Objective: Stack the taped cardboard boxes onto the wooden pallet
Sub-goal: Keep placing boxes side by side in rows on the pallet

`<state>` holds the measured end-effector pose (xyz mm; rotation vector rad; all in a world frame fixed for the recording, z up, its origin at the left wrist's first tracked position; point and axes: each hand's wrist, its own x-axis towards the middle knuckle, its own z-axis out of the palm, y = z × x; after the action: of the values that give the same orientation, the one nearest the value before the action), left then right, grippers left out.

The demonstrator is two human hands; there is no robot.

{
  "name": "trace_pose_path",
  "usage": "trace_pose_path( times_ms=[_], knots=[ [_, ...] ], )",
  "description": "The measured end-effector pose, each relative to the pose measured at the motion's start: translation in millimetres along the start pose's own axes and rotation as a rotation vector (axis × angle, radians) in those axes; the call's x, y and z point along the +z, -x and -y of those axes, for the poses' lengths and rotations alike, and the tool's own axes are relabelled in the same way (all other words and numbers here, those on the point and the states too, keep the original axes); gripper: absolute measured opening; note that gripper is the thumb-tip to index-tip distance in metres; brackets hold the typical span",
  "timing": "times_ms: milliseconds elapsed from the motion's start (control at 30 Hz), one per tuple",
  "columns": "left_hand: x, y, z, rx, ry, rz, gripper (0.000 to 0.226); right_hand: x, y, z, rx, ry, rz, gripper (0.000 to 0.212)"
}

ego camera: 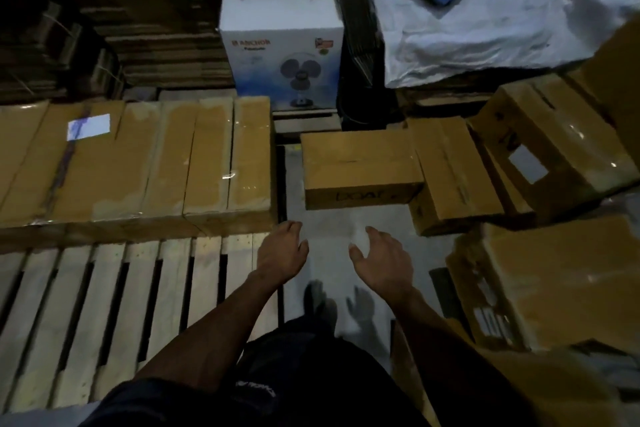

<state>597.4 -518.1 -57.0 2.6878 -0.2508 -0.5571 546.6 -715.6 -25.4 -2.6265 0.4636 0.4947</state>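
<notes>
Dark trousers (277, 388) are filling the bottom of the head view, nearest the lens, with both bare forearms reaching forward from them over a strip of grey floor (332, 246). Both hands are empty. The left hand (282, 253) is hanging palm down with its fingers loosely curled, just past the corner of the wooden pallet (104, 305). The right hand (377, 260) is spreading its fingers and thumb wide, holding nothing.

They seem to be heading for the nearest box (360, 166), a taped cardboard carton lying flat on the floor straight ahead, apart from both hands, so one hand could take each end. More cartons are waiting in a loose heap to the right (554, 149), tilted against one another, with a larger one (568, 274) close by the right arm.

On the pallet, a row of taped boxes (138, 163) is already sitting tight along the far edge, one bearing a white label. The near slats are lying bare, probably the spot for the next carton; filling from the back keeps the front reachable.

Beyond, a white fan box (282, 48) is standing upright beside flattened cardboard stacks (156, 28) and white sacking (485, 38).
</notes>
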Motion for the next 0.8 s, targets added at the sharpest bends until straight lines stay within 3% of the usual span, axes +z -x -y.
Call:
trace_pose_path(
  times_ms=[133, 267, 500, 633, 733, 800],
  knots=[
    [-28.6, -42.7, 2.4, -0.092, 0.084, -0.073, 0.042, -29.1, -64.3, 28.5, -0.121, 0.053, 0.059, 0.063],
    [-40.9, -77.4, 4.6, -0.193, 0.157, -0.179, 0.061, -48.6, -128.3, 56.6, -0.274, 0.125, 0.114, 0.064],
    [-54.2, -135.9, -2.5, -0.416, 0.242, -0.258, 0.063, -72.0, -245.8, 100.1, -0.53, 0.299, 0.254, 0.069],
    [-62.9, -169.0, -18.7, -0.595, 0.26, -0.353, 0.043, -91.3, -307.9, 119.4, -0.706, 0.375, 0.334, 0.071],
    [-68.0, -186.1, -33.1, -0.691, 0.265, -0.393, 0.059, -105.1, -344.2, 136.3, -0.827, 0.48, 0.366, 0.072],
    [-73.4, -196.8, -36.3, -0.745, 0.293, -0.409, 0.055, -108.6, -365.9, 149.4, -0.869, 0.524, 0.401, 0.073]
  ],
)
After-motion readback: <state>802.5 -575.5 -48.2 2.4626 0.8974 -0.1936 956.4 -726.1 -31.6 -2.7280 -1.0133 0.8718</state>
